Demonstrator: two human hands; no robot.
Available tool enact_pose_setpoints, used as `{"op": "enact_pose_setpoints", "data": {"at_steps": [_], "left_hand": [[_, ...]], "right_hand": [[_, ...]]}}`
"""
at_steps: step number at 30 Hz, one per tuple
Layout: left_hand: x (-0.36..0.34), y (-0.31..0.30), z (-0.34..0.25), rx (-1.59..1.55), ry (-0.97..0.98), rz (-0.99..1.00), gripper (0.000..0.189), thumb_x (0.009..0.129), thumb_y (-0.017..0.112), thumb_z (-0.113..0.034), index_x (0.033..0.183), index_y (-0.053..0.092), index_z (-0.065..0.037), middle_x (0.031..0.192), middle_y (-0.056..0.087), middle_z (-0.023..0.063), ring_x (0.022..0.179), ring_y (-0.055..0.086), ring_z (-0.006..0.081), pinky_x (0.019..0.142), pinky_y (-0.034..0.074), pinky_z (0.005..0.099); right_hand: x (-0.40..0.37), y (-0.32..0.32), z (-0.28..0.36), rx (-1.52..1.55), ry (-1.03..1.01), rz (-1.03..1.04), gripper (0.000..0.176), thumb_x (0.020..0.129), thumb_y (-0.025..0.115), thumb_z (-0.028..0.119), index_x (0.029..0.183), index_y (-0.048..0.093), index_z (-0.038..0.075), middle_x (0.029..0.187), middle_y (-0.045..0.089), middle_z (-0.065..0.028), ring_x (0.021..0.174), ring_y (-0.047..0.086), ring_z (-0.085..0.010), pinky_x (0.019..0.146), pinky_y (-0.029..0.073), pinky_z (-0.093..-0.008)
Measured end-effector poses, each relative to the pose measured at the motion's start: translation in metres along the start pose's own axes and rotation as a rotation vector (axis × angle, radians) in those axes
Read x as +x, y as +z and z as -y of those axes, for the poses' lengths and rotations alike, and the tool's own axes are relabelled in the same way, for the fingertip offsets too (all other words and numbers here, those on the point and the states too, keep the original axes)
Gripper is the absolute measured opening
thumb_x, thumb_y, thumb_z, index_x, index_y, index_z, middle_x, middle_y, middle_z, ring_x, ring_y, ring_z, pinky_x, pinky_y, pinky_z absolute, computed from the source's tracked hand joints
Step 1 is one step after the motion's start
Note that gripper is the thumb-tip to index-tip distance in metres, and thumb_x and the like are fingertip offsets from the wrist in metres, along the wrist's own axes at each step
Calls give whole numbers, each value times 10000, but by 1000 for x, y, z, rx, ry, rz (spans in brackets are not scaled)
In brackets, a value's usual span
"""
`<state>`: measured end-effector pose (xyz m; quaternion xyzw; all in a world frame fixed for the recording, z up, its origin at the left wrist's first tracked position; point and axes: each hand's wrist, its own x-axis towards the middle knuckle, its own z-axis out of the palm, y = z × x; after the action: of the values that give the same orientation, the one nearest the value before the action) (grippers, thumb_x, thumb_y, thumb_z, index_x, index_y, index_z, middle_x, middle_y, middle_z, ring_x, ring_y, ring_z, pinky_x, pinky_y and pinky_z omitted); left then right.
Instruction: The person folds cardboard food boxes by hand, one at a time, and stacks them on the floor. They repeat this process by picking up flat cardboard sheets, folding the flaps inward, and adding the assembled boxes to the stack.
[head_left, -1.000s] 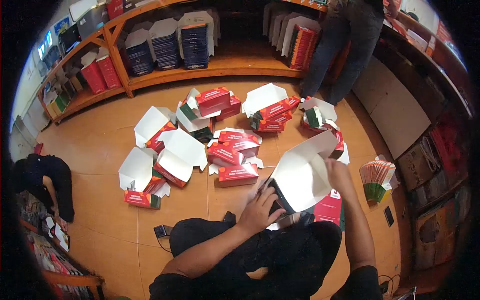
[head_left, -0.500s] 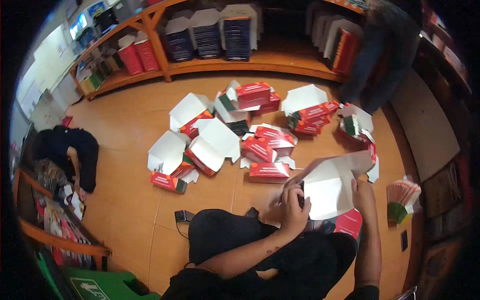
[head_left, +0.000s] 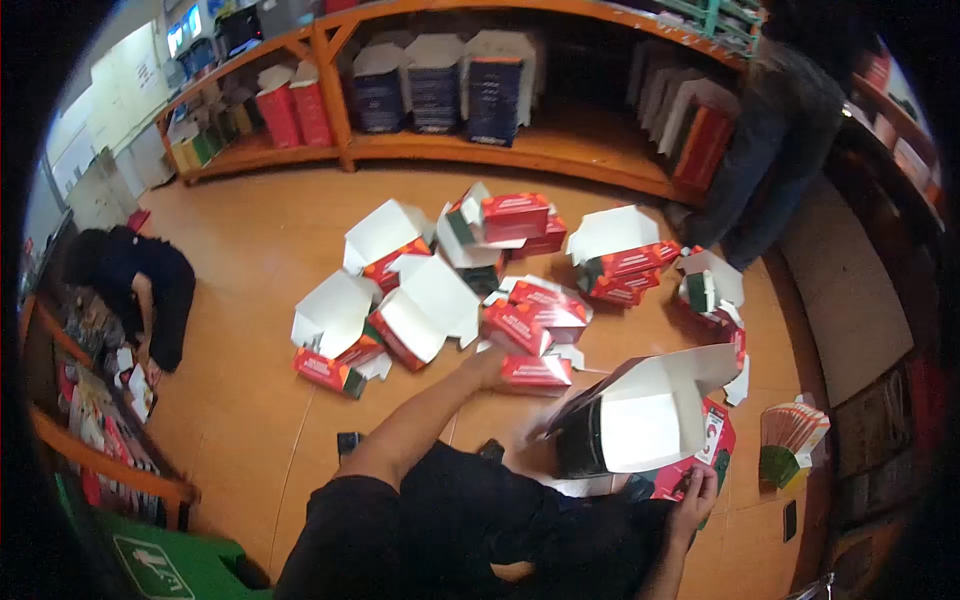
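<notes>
Boxes (head_left: 516,325), perhaps a dozen, scattered.

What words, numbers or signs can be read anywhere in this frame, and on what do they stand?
No word reads for certain.
red boxes: white lettering on the sides, too blurred to read.
open carton: small print on its red panel, too small to read.
green sign: white running-figure pictogram with an arrow, no words visible.
wall posters: too small to read.
</notes>
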<state>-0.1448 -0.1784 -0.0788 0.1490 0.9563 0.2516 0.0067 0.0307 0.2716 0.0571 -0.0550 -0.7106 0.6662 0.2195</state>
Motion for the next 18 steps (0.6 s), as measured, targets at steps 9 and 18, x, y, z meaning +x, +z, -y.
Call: {"op": "enact_pose_setpoints", "data": {"at_steps": [9,18], "left_hand": [[-108,-240,-169,-157,-169,-52,337,835,709,-342,892,672,-11,830,671,178,760,653,314,703,498,392],[-218,-293,-311,346,724,-540,270,665,841,-205,914,735,-186,751,580,-56,581,484,123,501,406,259]], "right_hand": [[-35,36,54,6,-346,265,105,870,647,93,824,640,-2,624,571,-50,553,542,-146,530,436,-269],[-14,126,260,-386,-1102,822,505,827,708,311,1258,565,90,1193,621,-73,1156,572,-223,1041,363,-486]]}}
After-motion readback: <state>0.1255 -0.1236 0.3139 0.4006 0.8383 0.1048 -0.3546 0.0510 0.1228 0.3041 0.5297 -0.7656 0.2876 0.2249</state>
